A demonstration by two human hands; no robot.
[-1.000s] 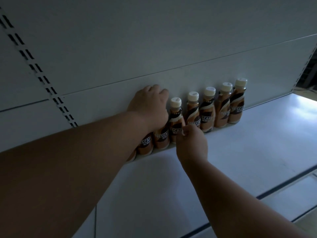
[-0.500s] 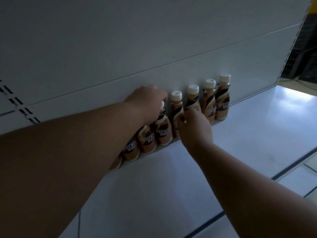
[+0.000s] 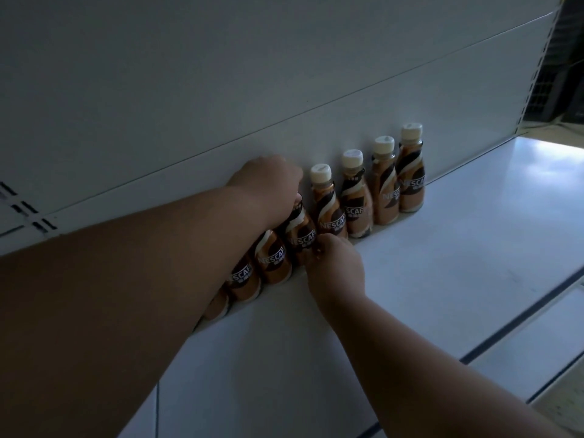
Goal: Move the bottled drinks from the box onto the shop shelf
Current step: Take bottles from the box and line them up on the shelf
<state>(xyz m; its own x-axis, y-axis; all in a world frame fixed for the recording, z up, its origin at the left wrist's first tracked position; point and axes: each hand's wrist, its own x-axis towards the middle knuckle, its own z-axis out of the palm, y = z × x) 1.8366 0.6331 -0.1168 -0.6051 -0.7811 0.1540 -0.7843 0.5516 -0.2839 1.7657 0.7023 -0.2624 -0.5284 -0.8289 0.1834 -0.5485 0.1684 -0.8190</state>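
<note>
- Bottled drinks (image 3: 382,188): waisted plastic bottles, cream screw caps, glossy brown swirl labels; one row along the back of the matt white shelf (image 3: 442,248), against the panelled back wall (image 3: 284,74)
- Left hand (image 3: 268,181): clamped over one bottle (image 3: 301,238) top
- Right hand (image 3: 335,267): fingertips pinching that bottle's lower body

Dim, underexposed frame, light from the right with glare on the white shelf (image 3: 537,172) at its far right end, near forearms in deep shadow, soft focus, wide-angle bending of shelf lines toward the edges.
</note>
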